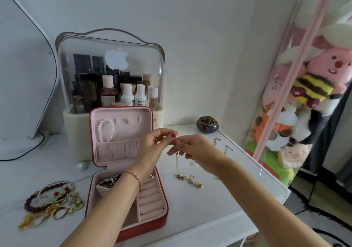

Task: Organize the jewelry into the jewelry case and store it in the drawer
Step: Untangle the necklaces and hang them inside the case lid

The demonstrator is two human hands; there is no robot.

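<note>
Both hands, left hand (152, 146) and right hand (192, 148), pinch a thin gold necklace (178, 166) in their fingers above the table (209, 205), and it should go next onto a hook in the open jewelry case (125, 170).

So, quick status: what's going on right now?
Both hands, left and right, pinch a gold necklace above the table. Case open, pearl bracelet hung in lid. Bracelet pile waiting left.

1 red jewelry case w/ pink lining (131, 216), lid up. 1 white pearl bracelet (105, 130) in lid. 1 thin gold chain necklace (187, 178). 2 silver chain pcs (222, 145) on white surface (209, 208). 1 loose pearl (82, 165). 1 dark round incense burner (207, 125). 1 clear-domed cosmetics organizer (112, 71). Bracelet pile (51, 201): count unclear. 2 hands.
</note>
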